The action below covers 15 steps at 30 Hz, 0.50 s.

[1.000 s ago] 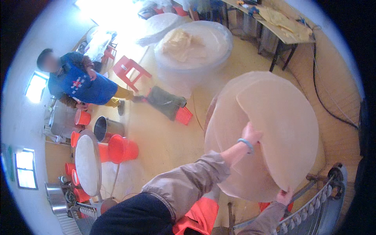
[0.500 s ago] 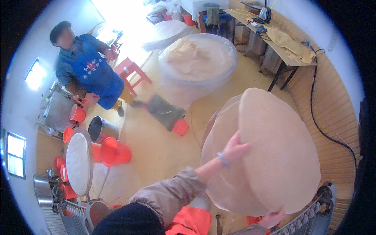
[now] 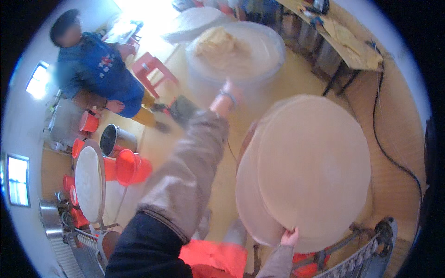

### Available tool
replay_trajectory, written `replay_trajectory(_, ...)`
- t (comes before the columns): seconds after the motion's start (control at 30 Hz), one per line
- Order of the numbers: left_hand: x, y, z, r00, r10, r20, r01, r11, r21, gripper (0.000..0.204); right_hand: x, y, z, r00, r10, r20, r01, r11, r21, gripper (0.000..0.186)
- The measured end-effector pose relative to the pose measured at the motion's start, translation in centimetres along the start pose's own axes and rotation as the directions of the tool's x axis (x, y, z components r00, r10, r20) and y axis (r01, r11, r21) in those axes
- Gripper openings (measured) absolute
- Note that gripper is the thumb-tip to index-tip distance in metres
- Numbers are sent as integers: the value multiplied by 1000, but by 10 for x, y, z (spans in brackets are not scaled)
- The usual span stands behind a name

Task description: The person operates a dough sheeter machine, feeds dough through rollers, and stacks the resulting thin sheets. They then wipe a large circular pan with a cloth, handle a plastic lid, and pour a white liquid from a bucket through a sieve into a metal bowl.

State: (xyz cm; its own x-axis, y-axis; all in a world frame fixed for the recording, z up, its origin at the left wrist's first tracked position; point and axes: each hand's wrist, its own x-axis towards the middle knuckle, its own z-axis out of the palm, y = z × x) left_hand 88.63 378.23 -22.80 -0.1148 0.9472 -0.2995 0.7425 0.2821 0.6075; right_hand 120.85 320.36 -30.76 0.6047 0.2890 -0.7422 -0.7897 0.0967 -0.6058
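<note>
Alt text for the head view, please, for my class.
A person's right grip holds the edge of a large pale round sheet overlapping another; the left grip is outstretched and blurred. A co-worker in a blue apron stands left.

Left hand (image 3: 231, 87) blurred, outline indistinct

The smooth tan floor (image 3: 225, 190) is carrying a red plastic stool (image 3: 152, 69) and, nearer the wearer and left of the stool, a silvery metal pot (image 3: 124, 140). Right of the stool, a broad round platform wrapped in clear plastic (image 3: 281, 58) is bearing a crumpled pale-yellow sheet (image 3: 214, 42); farther right, a light wooden table (image 3: 359, 62) is holding flat yellowish pieces (image 3: 344, 34). Lower left of the stool, a round brown board (image 3: 103, 183) is supporting a flat white disc (image 3: 88, 185). Nearer and right of the stool, a mostly hidden brownish base (image 3: 246, 139) is bearing stacked large round beige sheets (image 3: 315, 167).
</note>
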Motion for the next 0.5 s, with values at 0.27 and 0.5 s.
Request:
replay_trajectory(0.27, -161, -34, 39, 723, 467, 509, -663, 677, 321, 17, -8, 2, 13, 993, 109, -51, -103, 989, 103, 16)
replay_trajectory(0.5, -338, -74, 132, 691, -211, 691, 643, 617, -454, 39, -26, -13, 31, 1000, 13, -20, -11, 997, 76, 17)
